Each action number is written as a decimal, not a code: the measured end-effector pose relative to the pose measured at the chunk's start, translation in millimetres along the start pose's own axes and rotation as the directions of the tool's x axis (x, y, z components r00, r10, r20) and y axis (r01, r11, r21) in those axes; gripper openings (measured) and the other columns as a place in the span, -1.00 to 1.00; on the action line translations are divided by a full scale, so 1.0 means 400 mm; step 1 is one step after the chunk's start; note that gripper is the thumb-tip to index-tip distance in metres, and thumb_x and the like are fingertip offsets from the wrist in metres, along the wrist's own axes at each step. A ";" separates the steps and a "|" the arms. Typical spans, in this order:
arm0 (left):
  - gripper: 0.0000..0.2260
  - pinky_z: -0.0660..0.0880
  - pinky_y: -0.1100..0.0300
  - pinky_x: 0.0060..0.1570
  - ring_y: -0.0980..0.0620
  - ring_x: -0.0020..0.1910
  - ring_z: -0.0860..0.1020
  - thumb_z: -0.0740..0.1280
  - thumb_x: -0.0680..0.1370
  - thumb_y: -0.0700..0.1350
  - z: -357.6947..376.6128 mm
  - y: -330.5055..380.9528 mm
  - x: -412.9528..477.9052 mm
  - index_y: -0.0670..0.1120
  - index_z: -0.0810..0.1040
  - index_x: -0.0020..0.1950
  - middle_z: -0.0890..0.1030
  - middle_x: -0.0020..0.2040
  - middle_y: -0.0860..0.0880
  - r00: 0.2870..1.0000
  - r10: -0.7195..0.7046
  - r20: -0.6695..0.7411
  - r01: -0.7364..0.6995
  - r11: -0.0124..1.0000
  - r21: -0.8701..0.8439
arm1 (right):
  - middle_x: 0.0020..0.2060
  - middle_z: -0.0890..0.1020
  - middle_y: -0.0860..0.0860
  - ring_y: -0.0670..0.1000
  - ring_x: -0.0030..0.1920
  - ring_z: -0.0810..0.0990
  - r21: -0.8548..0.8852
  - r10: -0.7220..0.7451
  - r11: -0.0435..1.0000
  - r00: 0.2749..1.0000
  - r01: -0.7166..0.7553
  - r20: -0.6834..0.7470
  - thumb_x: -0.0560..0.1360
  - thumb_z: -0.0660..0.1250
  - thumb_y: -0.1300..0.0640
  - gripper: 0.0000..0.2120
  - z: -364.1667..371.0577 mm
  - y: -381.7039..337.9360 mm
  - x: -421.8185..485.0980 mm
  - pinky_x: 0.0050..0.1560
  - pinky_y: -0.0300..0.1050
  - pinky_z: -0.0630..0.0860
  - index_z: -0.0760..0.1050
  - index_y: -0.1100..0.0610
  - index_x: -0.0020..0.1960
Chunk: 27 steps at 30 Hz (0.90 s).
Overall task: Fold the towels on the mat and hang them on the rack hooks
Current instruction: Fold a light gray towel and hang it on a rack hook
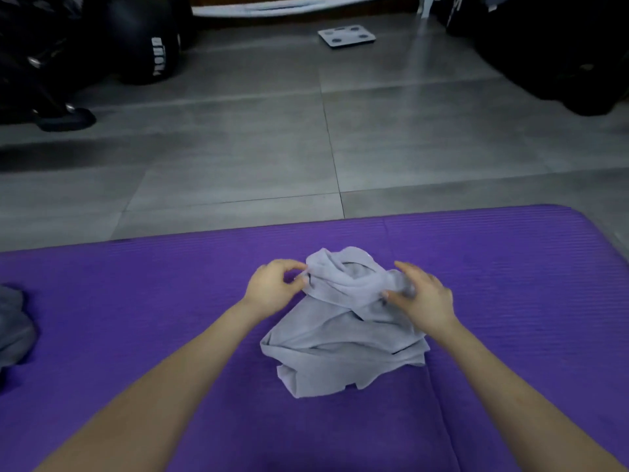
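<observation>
Lying crumpled near the middle of a purple mat (pixel 136 301), a pale grey towel (pixel 340 338) is seen from above, its upper part lifted into a loose bunch and its lower part spread in wrinkles on the ribbed foam. Two bare forearms are stretched in from the bottom corners, and the hands are held apart at either side of the bunch. The towel's upper left edge is pinched between the thumb and forefinger of the left hand (pixel 272 287). The right hand (pixel 422 301) is laid against the right side of the bunch, with its thumb pressed into the cloth; its fingers are blurred, so it cannot be told whether the fabric is gripped or only touched. A second, darker grey towel (pixel 13 325) is heaped at the mat's left edge, well apart from the first. Beyond the mat, a grey tiled floor (pixel 238 148) is shown. A white bathroom scale (pixel 346 36) is set on the tiles far back, and a black punching bag (pixel 143 39) is seen at the upper left among other dark gear.
</observation>
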<state>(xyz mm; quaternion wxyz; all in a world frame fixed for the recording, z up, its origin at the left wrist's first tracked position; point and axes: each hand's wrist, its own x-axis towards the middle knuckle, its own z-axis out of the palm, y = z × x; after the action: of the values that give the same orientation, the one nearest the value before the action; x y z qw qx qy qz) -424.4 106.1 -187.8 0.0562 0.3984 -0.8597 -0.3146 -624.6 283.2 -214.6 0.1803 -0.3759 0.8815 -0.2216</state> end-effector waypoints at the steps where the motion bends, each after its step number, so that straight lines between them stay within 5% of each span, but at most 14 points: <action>1: -0.69 0.25 0.22 0.27 0.05 0.29 0.44 0.35 0.52 -0.04 0.013 0.002 0.015 -0.05 0.54 0.26 0.53 0.28 0.00 0.998 0.065 0.017 -0.066 0.996 0.067 | 0.39 0.40 -0.10 0.02 0.40 0.31 -0.015 -0.020 1.000 0.999 0.021 0.032 0.44 0.35 -0.22 -0.38 0.007 0.002 0.016 0.36 0.05 0.17 0.28 -0.10 0.44; 5: -0.64 0.03 0.28 0.33 0.07 0.43 0.26 0.26 0.58 -0.03 0.059 0.026 0.089 -0.03 0.42 0.37 0.37 0.43 -0.05 0.983 0.171 0.065 -0.179 0.973 0.147 | -0.06 0.63 -0.10 -0.01 0.08 0.51 -0.157 -0.070 0.984 0.993 0.084 0.091 0.46 0.27 -0.24 -0.57 0.014 -0.008 0.035 0.26 -0.04 0.18 0.46 -0.12 0.27; 8: -0.64 0.05 0.25 0.34 0.06 0.41 0.28 0.20 0.60 -0.01 0.083 0.050 0.151 -0.03 0.39 0.39 0.39 0.41 -0.02 0.989 0.144 0.036 -0.147 0.979 0.140 | -0.29 0.57 -0.27 -0.12 -0.16 0.47 -0.115 -0.212 0.970 0.977 0.213 0.023 0.32 0.22 -0.29 -0.62 0.016 0.005 -0.028 0.11 -0.07 0.22 0.61 -0.12 -0.02; 11: -0.55 0.17 0.15 0.38 0.01 0.41 0.30 0.25 0.55 0.13 0.103 0.069 0.202 0.05 0.35 0.42 0.38 0.42 0.04 0.981 0.094 0.168 -0.122 0.978 0.166 | -0.46 0.47 -0.39 -0.27 -0.29 0.45 0.024 -0.284 0.959 0.957 0.283 0.051 0.26 0.24 -0.29 -0.67 0.011 0.038 -0.110 -0.07 -0.11 0.27 0.64 -0.15 -0.15; 14: -0.51 0.31 0.08 0.33 0.05 0.34 0.40 0.37 0.46 0.17 0.124 0.080 0.224 0.10 0.42 0.36 0.48 0.32 0.08 0.929 0.058 0.365 -0.083 0.995 0.054 | -0.37 0.61 -0.24 -0.18 -0.31 0.55 0.332 -0.150 0.938 0.978 0.096 0.142 0.25 0.32 -0.28 -0.70 -0.018 0.059 -0.148 -0.17 -0.06 0.49 0.65 -0.17 -0.12; 17: -0.64 0.43 0.12 0.21 0.10 0.12 0.51 0.46 0.42 0.03 0.147 0.091 0.211 0.01 0.57 0.19 0.59 0.13 0.05 0.873 0.103 0.476 -0.058 0.992 -0.108 | -0.17 0.70 -0.06 0.02 -0.07 0.66 0.488 -0.081 0.873 0.983 -0.011 0.167 0.26 0.44 -0.20 -0.73 -0.052 0.073 -0.165 0.03 0.09 0.54 0.66 -0.16 -0.07; 21: -0.86 0.48 0.05 0.07 0.06 -0.03 0.57 0.45 0.43 -0.02 0.119 0.096 0.190 -0.01 0.65 -0.05 0.63 -0.12 0.08 0.931 0.192 0.311 -0.189 0.981 -0.041 | -0.21 0.70 -0.08 -0.03 -0.11 0.64 0.501 -0.098 0.864 0.993 0.054 0.062 0.36 0.50 0.14 -0.86 -0.096 0.050 -0.184 -0.03 -0.10 0.52 0.68 -0.07 -0.12; 25: -0.97 0.46 0.11 -0.01 0.03 -0.09 0.54 0.41 0.48 -0.11 -0.027 0.115 0.177 -0.02 0.60 -0.10 0.60 -0.16 0.03 0.986 0.159 -0.055 -0.167 0.961 -0.219 | -0.22 0.66 -0.15 -0.17 -0.20 0.59 0.487 -0.056 0.854 0.961 0.186 -0.270 0.42 0.46 0.19 -0.82 -0.153 0.016 -0.165 -0.13 -0.30 0.46 0.66 -0.10 -0.15; 27: -0.95 0.46 0.11 -0.04 0.03 -0.14 0.51 0.40 0.48 -0.13 -0.104 0.120 0.153 -0.02 0.57 -0.09 0.58 -0.17 0.00 0.973 0.164 -0.163 -0.204 0.942 -0.267 | -0.25 0.65 -0.15 -0.17 -0.24 0.57 0.323 -0.155 0.904 0.919 0.280 -0.361 0.42 0.43 0.12 -0.92 -0.171 -0.021 -0.171 -0.14 -0.41 0.38 0.66 -0.01 -0.10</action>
<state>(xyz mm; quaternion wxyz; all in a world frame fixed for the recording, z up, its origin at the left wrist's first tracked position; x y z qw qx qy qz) -482.5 64.8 -136.0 0.2014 0.3249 -0.8336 -0.3989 -608.1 346.2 -142.7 0.0725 -0.3907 0.7934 -0.4612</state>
